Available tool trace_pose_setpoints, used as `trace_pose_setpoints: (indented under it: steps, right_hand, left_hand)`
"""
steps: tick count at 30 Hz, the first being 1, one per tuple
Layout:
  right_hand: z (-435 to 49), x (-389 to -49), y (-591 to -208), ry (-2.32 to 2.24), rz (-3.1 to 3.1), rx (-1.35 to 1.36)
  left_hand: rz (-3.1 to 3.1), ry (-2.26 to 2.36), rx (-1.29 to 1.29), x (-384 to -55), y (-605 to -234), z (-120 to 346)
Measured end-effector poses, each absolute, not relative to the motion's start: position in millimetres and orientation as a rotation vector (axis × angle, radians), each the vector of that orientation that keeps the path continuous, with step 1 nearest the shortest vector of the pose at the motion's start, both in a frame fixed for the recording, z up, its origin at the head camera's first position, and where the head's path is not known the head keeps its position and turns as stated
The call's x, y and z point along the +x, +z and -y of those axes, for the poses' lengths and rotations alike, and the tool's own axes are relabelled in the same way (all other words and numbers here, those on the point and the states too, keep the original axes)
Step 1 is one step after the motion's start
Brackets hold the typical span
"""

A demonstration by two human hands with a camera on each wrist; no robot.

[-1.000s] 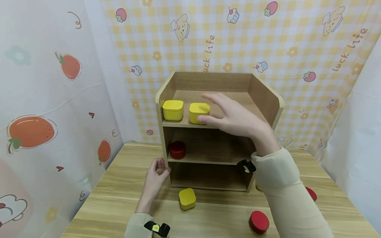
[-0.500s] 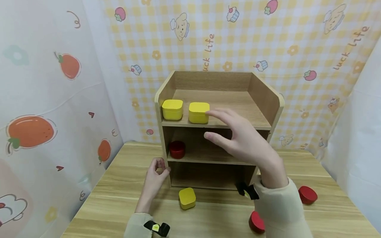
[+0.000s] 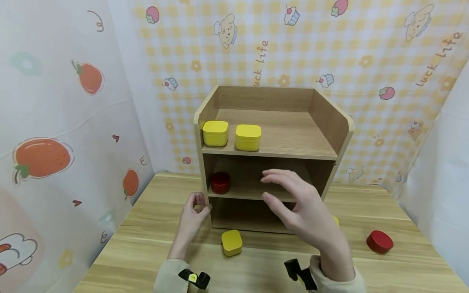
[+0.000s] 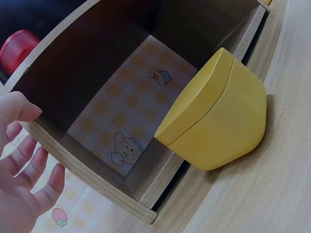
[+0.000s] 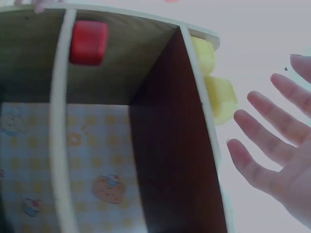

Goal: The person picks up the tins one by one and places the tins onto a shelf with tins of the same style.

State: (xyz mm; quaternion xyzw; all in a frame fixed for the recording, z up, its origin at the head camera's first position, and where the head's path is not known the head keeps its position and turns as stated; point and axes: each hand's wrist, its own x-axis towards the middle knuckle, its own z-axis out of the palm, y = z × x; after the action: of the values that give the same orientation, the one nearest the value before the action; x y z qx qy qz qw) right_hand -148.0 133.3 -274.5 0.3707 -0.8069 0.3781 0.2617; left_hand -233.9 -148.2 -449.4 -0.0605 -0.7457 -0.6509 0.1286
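1. Yellow-and-white checked cloth [image 3: 176, 106] hangs at the far side, behind a pale wood-grain table [image 3: 264, 264] bearing a three-tier, wood-grain shelf unit [image 3: 264, 97].
2. Over the last second the right hand [image 3: 304, 207] drops from beside a yellow, rounded-square, hard-looking box [image 3: 248, 138] on the top shelf [image 3: 282, 142] to just in front of the middle shelf [image 3: 253, 187]. That box stays put, so it seems released and standing by itself.
3. Right fingers and thumb are spread apart, holding nothing.
4. Beside the unit's left panel [image 3: 200, 162], the left hand [image 3: 192, 213] stays with bent fingers and its thumb at the front edge; whether they grip it, I cannot tell.
5. Upright near the front edge, left of centre, the released box sits just right of a matching yellow box [image 3: 215, 134], a narrow gap between them.
6. It looks smooth and evenly coloured, with rounded corners and a thin lid seam below its brighter top.
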Motion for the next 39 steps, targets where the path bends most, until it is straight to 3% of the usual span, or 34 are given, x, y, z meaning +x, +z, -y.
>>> trace_pose_setpoints:
  steps: [8,16,39]
  right_hand:
    - [-127,-139,-311,1.117,2.217,0.948]
    - [-126,-138,-335,1.149,2.256,0.886]
    - [-124,-148,-379,1.336,2.239,0.802]
  left_hand:
    - [2.177,-1.895,-0.159,-233,-446,147]
    - [2.212,-1.870,-0.171,-216,-418,141]
    - [2.208,-1.881,-0.156,-215,-415,140]
